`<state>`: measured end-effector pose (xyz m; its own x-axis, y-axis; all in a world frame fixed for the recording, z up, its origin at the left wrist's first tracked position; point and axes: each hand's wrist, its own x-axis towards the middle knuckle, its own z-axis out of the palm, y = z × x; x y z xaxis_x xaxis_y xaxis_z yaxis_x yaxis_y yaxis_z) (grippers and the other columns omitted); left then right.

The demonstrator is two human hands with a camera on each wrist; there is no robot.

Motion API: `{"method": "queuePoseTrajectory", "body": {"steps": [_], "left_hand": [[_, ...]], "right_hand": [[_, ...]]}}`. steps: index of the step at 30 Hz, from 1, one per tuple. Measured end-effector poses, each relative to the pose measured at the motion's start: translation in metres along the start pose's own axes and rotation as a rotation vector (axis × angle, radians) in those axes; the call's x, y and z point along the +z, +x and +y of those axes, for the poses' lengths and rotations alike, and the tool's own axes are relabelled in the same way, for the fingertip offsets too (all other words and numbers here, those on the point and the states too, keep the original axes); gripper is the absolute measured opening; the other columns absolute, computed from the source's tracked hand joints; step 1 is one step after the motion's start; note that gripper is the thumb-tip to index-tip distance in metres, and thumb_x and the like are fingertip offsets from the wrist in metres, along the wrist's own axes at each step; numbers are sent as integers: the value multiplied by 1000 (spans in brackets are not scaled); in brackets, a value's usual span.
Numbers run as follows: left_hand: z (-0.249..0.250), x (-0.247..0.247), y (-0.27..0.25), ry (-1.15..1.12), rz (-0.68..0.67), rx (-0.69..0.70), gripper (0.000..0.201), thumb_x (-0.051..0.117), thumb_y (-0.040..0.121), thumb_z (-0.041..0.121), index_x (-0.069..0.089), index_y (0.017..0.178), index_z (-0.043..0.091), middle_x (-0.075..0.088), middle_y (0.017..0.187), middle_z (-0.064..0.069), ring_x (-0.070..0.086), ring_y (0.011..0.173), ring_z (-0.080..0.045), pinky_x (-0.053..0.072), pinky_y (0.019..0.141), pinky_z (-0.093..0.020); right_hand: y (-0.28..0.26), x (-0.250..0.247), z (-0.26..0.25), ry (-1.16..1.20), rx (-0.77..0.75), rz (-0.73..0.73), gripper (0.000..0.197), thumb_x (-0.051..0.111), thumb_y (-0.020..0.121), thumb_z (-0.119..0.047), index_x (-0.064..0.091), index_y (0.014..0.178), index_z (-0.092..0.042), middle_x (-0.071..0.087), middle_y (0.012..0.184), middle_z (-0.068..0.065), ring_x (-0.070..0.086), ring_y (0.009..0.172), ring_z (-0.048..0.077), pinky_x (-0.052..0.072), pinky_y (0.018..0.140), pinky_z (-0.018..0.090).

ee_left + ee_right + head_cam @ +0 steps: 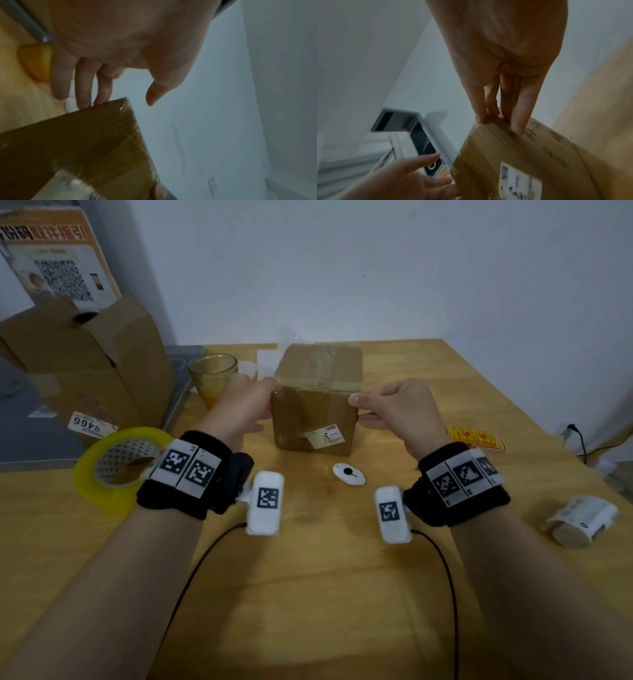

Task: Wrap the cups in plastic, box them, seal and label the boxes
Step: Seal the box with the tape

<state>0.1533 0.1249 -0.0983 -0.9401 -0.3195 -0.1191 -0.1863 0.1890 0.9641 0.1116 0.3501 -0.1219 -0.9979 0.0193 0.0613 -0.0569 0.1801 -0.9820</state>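
Note:
A small cardboard box [318, 392], sealed with clear tape, stands mid-table with a white label [325, 436] marked 3 on its near face. My left hand [263, 402] is at its left side; in the left wrist view the straight fingers [101, 94] touch the box [85, 142] at its edge and the thumb stays apart. My right hand [359, 409] is at the right side, and its straight fingertips [517, 121] press on the box [522, 151]. An amber glass cup [212, 374] stands left of the box, unwrapped.
A yellow tape roll [116, 467] lies beside my left wrist. A large open carton [89, 361] stands at the back left. A small white device [348, 474] lies in front of the box. Red-yellow stickers [476, 438] and a label roll [579, 520] lie on the right.

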Motion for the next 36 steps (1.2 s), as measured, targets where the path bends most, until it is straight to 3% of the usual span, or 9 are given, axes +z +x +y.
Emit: {"method": "queuePoseTrajectory", "body": {"steps": [4,7,10,14,17,20,25,31,36], "left_hand": [[23,-14,-14,177,3,-67,56,62,98,43,47,145,17,54,125,1,54,116,-23,47,96,-43],[32,-2,-26,250,25,87,72,65,96,39,31,156,20,47,133,1,48,115,-19,44,77,-30],[34,23,-37,352,-61,177,80,73,83,54,42,152,28,49,149,2,50,131,-23,50,102,-42],[26,54,-31,568,-127,174,96,69,55,76,50,141,38,48,150,3,36,146,-33,27,118,-63],[22,68,-26,740,-33,174,60,74,83,46,51,138,40,36,157,3,10,155,-37,-1,122,-64],[18,72,-18,745,47,180,55,65,88,12,52,128,49,37,156,3,11,156,-35,5,118,-69],[14,63,-4,677,65,168,57,56,86,1,59,114,50,45,153,6,2,156,-36,-3,122,-63],[9,51,-4,601,70,211,59,50,87,-6,60,102,50,42,157,6,2,156,-35,14,121,-67],[-2,30,3,461,40,254,64,48,84,-10,67,93,50,51,148,0,33,148,-34,43,111,-58]], "right_hand": [[-32,12,-22,-212,-11,-206,19,84,86,-32,80,86,-13,79,89,-1,77,69,19,65,72,38],[-47,10,-30,-238,35,-342,19,73,95,-35,80,95,-18,80,92,-6,77,72,22,64,71,36],[-38,-15,-28,-347,70,-219,21,69,96,-35,79,92,-18,80,87,-5,74,74,22,62,68,33],[-6,-62,-1,-716,80,-54,22,66,96,-29,79,103,-13,75,105,5,67,99,27,55,93,42],[13,-91,24,-991,194,-24,32,54,99,-17,71,126,-9,68,129,16,53,128,39,39,112,52],[25,-104,45,-1132,357,-129,40,45,101,-19,58,138,-10,53,144,18,20,148,42,24,118,55],[29,-102,57,-1212,370,-319,39,45,102,-35,70,115,-8,67,125,18,52,123,37,12,121,57],[16,-91,49,-1146,310,-332,46,50,99,-46,71,125,-14,63,134,9,37,142,39,11,121,56],[-13,-81,37,-1025,282,-339,45,51,96,-49,74,120,-19,64,132,9,34,143,41,24,116,49]]}}
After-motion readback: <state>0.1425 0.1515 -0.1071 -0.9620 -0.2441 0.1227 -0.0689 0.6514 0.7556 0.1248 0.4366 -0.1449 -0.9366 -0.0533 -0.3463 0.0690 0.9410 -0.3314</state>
